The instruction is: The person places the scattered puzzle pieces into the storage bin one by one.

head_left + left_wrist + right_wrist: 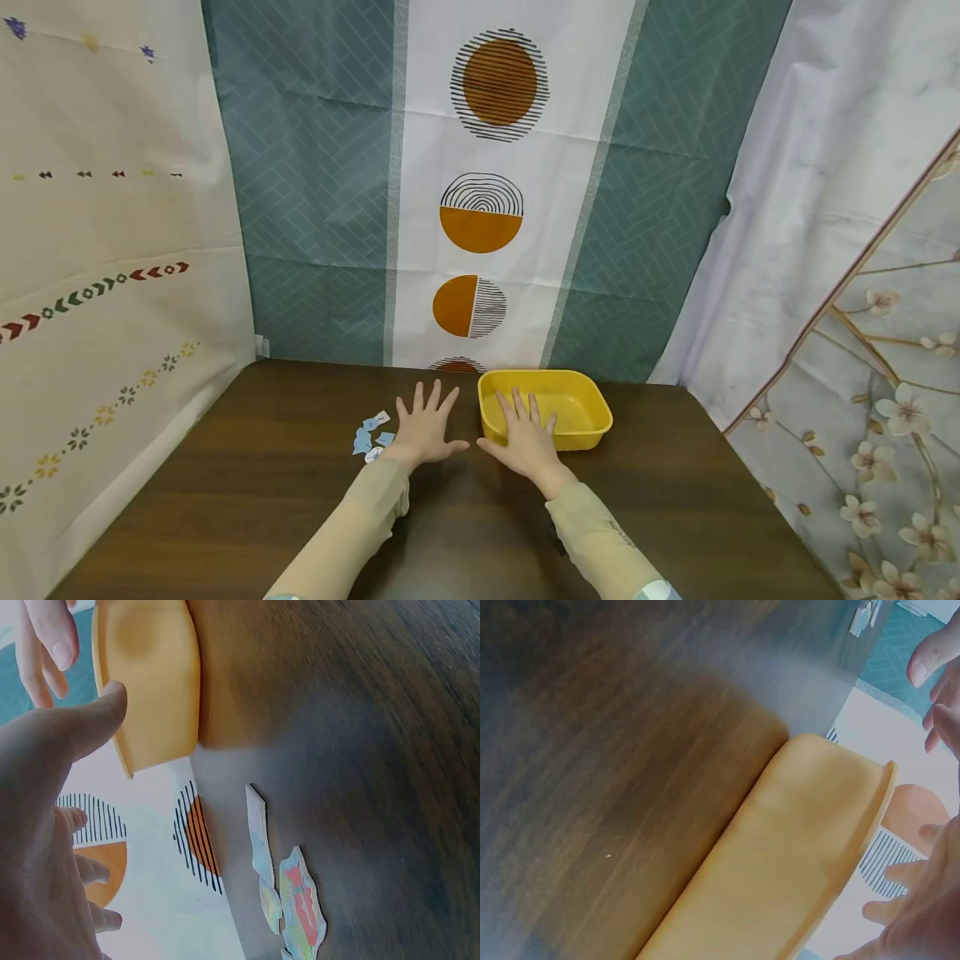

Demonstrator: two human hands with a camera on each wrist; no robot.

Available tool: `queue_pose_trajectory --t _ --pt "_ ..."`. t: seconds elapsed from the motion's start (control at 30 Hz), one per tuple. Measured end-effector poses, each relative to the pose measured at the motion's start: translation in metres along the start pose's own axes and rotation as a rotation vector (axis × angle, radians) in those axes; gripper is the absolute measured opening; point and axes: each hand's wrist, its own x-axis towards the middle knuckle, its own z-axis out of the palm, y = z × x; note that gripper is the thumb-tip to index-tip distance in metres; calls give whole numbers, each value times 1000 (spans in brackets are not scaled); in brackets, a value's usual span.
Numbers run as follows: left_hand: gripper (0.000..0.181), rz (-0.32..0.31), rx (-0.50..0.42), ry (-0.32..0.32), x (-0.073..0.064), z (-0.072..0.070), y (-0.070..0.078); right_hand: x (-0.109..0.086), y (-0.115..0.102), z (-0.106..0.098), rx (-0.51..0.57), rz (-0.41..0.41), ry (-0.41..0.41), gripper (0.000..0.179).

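Observation:
With fingers spread wide, my left hand [423, 432] is held out over the dark table, just right of several small flat cut pieces [363, 442]. They look pale blue and white in the head view. One piece [301, 904] in the left wrist view carries a red, green and blue print. My right hand [527, 443], likewise spread, hovers before the near left part of a yellow plastic bin [573, 442] and hides some of its wall. Neither hand holds anything. In the right wrist view the bin's long side [772, 832] stands beside the hand, apparently without contact.
The brown wooden table [247, 467] ends at a patterned curtain [322, 208] behind the bin. A white cloth [112, 333] hangs along the left and a flowered one [862, 400] along the right. A dark small object [555, 537] shows beside the right forearm.

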Motion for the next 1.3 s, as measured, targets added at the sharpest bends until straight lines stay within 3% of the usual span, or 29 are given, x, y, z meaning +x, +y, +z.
queue_pose_trajectory --t 0.23,0.57,1.3 --pt "96 17 -33 15 -1 -2 -2 4 4 -3 11 5 13 87" --pt "97 13 -70 24 0 -18 -4 17 21 -13 20 33 61 86" --pt "93 8 -171 12 -6 -17 -12 36 113 -61 134 144 47 84"
